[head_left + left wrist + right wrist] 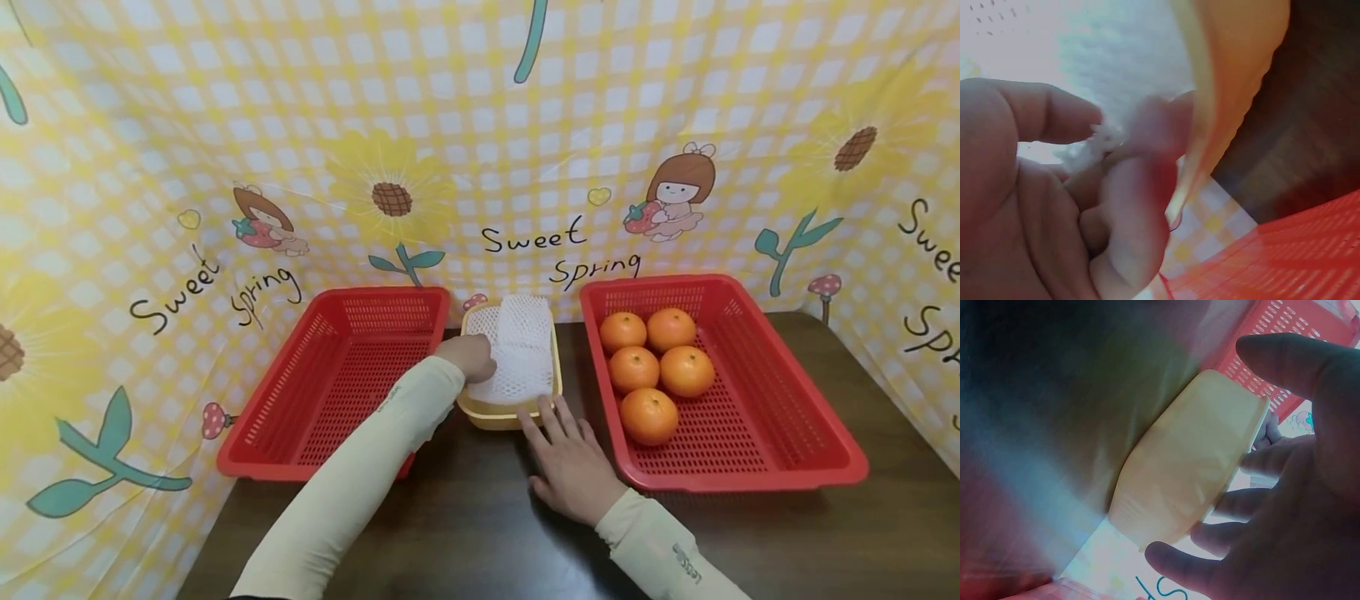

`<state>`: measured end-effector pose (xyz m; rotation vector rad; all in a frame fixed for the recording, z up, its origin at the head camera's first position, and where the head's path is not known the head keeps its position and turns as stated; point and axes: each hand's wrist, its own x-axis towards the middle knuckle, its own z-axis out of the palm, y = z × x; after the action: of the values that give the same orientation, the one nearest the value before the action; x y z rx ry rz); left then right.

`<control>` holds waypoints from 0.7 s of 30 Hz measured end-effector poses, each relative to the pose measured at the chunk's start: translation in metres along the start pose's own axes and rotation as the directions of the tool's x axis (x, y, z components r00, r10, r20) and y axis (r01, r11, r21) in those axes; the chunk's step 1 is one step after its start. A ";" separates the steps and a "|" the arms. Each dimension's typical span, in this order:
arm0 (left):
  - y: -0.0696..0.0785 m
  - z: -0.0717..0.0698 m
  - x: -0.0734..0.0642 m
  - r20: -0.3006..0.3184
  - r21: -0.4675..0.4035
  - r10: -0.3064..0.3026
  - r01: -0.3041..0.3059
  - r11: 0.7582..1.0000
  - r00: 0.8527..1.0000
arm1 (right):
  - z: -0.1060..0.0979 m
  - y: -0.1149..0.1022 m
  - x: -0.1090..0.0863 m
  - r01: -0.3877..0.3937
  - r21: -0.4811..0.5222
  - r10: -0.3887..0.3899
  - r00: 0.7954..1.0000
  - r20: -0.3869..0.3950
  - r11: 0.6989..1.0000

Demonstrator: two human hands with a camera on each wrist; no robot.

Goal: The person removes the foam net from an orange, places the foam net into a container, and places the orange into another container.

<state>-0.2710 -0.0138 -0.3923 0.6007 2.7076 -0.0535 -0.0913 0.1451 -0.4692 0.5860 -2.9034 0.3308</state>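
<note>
A small yellow basket [510, 421] stands between two larger red ones and holds white foam fruit nets [523, 350]. My left hand [467, 357] reaches over its left side, and thumb and fingers pinch the edge of a white foam net [1100, 140]. The inner fingers are blurred in the left wrist view. At the front rim of the yellow basket [1185, 462] my right hand [573, 467] has its fingers spread, fingertips right at the edge, holding nothing.
On the right, a red basket [750, 482] has several oranges [649, 416] grouped along its left side. Another red basket [337, 400] without fruit is on the left, partly behind my left sleeve. A checked cloth [480, 108] hangs behind the dark table [480, 517].
</note>
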 end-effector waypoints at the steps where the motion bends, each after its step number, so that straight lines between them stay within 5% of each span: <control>1: 0.000 0.001 -0.001 -0.007 0.006 -0.018 0.018 1.000 1.000 | 0.000 0.000 0.000 0.002 -0.002 -0.002 1.000 -0.002 1.000; 8: 0.004 0.008 -0.006 -0.096 0.111 -0.047 0.058 0.992 0.994 | -0.005 -0.002 0.002 -0.003 0.011 0.003 1.000 0.008 1.000; 13: 0.004 0.007 -0.013 0.001 0.162 -0.009 0.009 0.987 1.000 | -0.007 -0.004 0.004 -0.008 0.018 0.008 1.000 0.022 1.000; 16: 0.002 0.005 -0.018 0.025 0.141 0.000 -0.004 0.990 1.000 | -0.007 -0.005 0.004 -0.005 0.022 0.005 1.000 0.028 1.000; 21: 0.000 -0.004 -0.027 -0.036 0.056 0.030 -0.028 0.998 0.999 | -0.008 -0.004 0.004 -0.009 0.031 0.008 0.999 0.045 0.999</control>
<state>-0.2495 -0.0241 -0.3785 0.6640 2.7404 -0.1114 -0.0927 0.1417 -0.4602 0.5938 -2.9494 0.3687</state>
